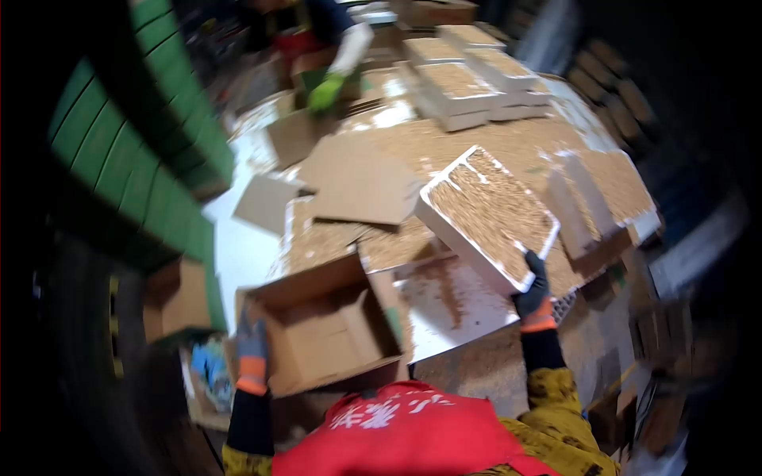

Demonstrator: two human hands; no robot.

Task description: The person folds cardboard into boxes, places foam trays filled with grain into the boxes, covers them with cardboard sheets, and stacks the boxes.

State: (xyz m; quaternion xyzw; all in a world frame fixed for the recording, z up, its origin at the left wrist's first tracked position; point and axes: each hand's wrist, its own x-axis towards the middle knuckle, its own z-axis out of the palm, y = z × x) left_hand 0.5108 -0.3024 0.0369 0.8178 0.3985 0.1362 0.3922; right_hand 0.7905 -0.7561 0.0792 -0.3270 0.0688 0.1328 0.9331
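My left hand, in a grey glove with an orange cuff, grips the left wall of an open cardboard box. The inside of the box shows bare brown card. My right hand, gloved the same way, is closed on the near right corner of a white tray full of brown, grainy material. That tray is tilted and raised above the table, to the right of the box. Its far corner is close to a flat cardboard sheet. Motion blur hides fine detail.
Brown grains cover much of the table. Filled white trays are stacked at the back. Green boxes form a tall stack on the left. Across the table, a co-worker's green-gloved hand is at some cardboard.
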